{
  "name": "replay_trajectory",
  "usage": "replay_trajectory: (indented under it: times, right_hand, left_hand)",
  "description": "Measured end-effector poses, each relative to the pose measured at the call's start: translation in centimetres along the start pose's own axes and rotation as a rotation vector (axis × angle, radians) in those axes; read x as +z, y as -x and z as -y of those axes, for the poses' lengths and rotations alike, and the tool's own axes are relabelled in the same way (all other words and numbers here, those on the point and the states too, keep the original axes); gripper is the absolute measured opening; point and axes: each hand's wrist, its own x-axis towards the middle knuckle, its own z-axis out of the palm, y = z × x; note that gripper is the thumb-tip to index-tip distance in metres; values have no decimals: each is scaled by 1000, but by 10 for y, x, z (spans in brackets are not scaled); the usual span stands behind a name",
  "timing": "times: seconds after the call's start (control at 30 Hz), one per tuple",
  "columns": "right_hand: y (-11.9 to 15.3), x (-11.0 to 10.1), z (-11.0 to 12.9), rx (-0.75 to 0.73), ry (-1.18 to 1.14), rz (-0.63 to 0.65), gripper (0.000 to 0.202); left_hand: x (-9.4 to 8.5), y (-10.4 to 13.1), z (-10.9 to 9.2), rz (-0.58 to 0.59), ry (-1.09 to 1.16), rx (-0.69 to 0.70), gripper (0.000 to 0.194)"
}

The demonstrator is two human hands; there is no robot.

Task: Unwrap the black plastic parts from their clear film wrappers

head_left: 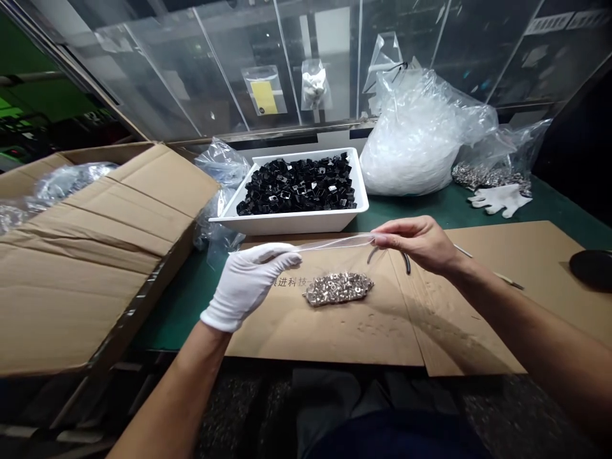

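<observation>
Forearms [167, 395] Foremost, Clear Bag [335, 245] Drawn Taut Beyond Them

With my gloved left hand [251, 274] I grip one end of the bag's top edge, thumb closed down onto the fingers; my bare right hand [415, 242] pinches the other end. Small metal parts [337, 288] sit low in the bag, above the cardboard sheet [296, 341]; whether its bottom touches I cannot tell. I'd hold both pinches level and the pull even, so the load doesn't slide to one corner. Slick film may slip against glove cloth, so the left grip likely wants firmer pressure.

Just beyond is the white tray [291, 223] of black parts [299, 185]; the carton [52, 287] crowds my left. Most room lies toward me and rightward, short of the sheet's near edge.
</observation>
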Motion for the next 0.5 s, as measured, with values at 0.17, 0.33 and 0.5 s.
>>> replay_trajectory:
  times: [0.17,0.33,0.5]
  right_hand:
    - [0,-4,-2,2,-22,51,32]
    - [-4,-9,-4,-12,-15,55,32]
    - [-9,-16,9,29,77,175,33]
  left_hand:
    - [-6,-1,7,-17,23,-37,28]
    - [-7,-4,16,-27,-16,-23,28]
    - [-5,-8,15,-62,-17,19,28]
